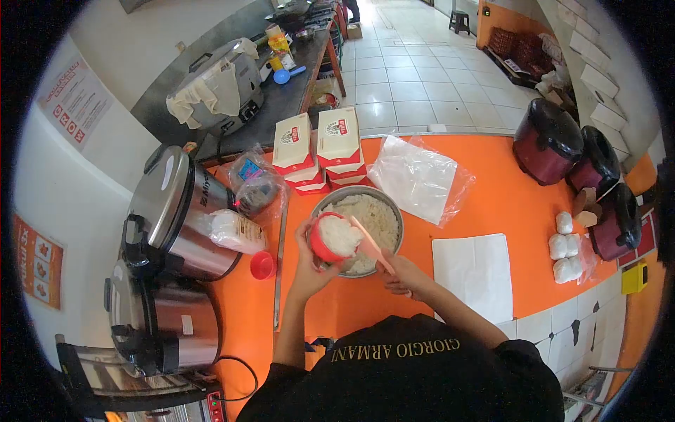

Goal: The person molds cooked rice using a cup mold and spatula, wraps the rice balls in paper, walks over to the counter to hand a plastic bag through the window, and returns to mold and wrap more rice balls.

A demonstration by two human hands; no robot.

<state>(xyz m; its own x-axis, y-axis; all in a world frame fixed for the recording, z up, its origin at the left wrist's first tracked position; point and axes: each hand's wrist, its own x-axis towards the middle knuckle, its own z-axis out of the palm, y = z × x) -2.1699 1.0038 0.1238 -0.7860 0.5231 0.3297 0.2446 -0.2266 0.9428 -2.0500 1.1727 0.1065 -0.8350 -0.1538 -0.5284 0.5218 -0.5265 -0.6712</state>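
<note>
My left hand [306, 261] is wrapped round a red bowl [316, 247] filled with white rice [339, 235], tilted over the near left part of a large metal bowl [399, 218]. That metal bowl holds more rice [376, 218]. In my right hand [406, 276] is a pale pink paddle [368, 244], its blade against the rice at the red bowl's right edge. White paper [472, 276] lies flat to the right of my right hand. A second red cup [263, 265] stands left of my left hand.
Stacked red and white boxes [338, 137] stand behind the metal bowl. Plastic-wrapped white sheets [415, 176] lie behind right. Large cookers [179, 211] line the left. Dark red cookers [548, 137] and several white wrapped bundles [559, 246] are at the right.
</note>
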